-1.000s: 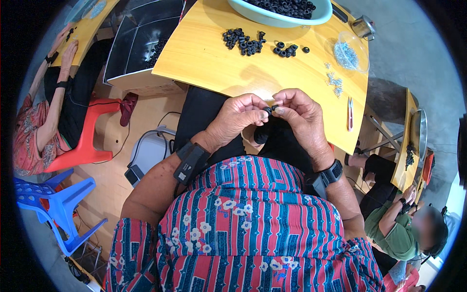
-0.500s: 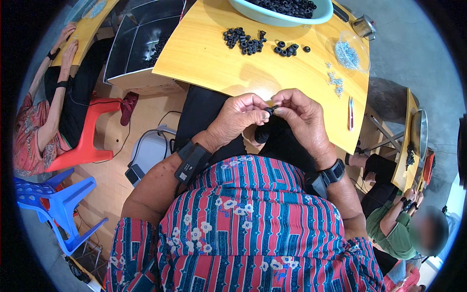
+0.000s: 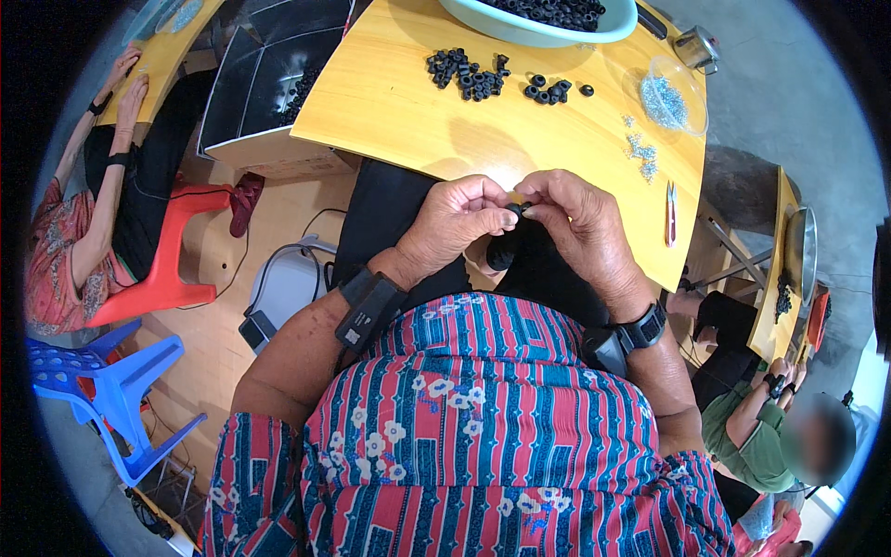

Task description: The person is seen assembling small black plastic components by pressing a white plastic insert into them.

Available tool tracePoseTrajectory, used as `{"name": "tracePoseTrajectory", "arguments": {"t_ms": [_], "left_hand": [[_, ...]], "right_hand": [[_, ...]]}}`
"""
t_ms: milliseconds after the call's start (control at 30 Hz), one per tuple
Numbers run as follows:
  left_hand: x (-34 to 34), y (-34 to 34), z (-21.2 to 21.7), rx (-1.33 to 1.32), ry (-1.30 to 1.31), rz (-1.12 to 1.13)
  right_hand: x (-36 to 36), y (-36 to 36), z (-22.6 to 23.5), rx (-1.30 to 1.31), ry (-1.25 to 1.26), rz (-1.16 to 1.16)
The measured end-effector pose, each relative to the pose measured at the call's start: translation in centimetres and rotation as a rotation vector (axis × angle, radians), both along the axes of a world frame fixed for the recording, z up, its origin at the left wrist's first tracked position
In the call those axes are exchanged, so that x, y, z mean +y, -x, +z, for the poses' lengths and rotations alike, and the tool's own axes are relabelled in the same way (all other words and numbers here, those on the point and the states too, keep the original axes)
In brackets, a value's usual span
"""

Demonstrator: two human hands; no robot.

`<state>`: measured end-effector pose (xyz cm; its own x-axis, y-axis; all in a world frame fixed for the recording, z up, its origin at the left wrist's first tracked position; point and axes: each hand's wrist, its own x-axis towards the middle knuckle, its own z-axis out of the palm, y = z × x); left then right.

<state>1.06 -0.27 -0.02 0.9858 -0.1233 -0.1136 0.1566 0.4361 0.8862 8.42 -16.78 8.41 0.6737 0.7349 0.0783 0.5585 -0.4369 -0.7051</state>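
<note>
Above my lap, just off the table's near edge, both hands meet fingertip to fingertip. My left hand (image 3: 455,220) pinches a small black part (image 3: 515,212) between thumb and forefinger. My right hand (image 3: 583,227) is closed in a pinch on the same part from the other side. Fingers cover most of it, so its exact shape is hidden. Farther up the table (image 3: 390,111) lie a pile of small black ring-shaped parts (image 3: 478,84) and a smaller group of rounder black parts (image 3: 548,93). Tiny clear pieces (image 3: 640,156) are scattered at the right.
A pale green basin (image 3: 557,39) full of black parts stands at the far edge. On the right are a clear dish (image 3: 664,102) of clear pieces, a red-handled pointed tool (image 3: 671,215) and a metal jug (image 3: 696,51). A box (image 3: 269,148) sits left; other people work nearby.
The pinched black part stays between my fingertips. My right hand and wrist have shifted slightly, with the fingers still closed; things on the table stay where they were.
</note>
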Motion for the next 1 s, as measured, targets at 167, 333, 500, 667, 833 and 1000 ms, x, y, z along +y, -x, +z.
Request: {"name": "tracePoseTrajectory", "arguments": {"t_ms": [167,333,500,667,833,1000], "left_hand": [[0.1,0.2,0.2,0.025,-0.011,0.004],[0.0,0.2,0.1,-0.002,-0.025,0.004],[0.0,0.2,0.0,0.003,-0.028,0.006],[0.0,0.3,0.0,0.021,-0.034,0.023],[-0.2,0.2,0.2,0.020,-0.021,0.044],[-0.2,0.3,0.3,0.033,0.004,0.060]], "right_hand": [[0.3,0.0,0.3,-0.005,0.012,0.022],[0.2,0.5,-0.6,0.082,-0.094,-0.092],[-0.3,0.7,-2.3,0.175,-0.183,-0.155],[0.0,1.3,-2.4,0.089,-0.173,-0.195],[0.3,1.7,-2.3,-0.101,-0.207,-0.189],[0.2,1.9,-2.4,-0.024,-0.210,-0.237]]}}
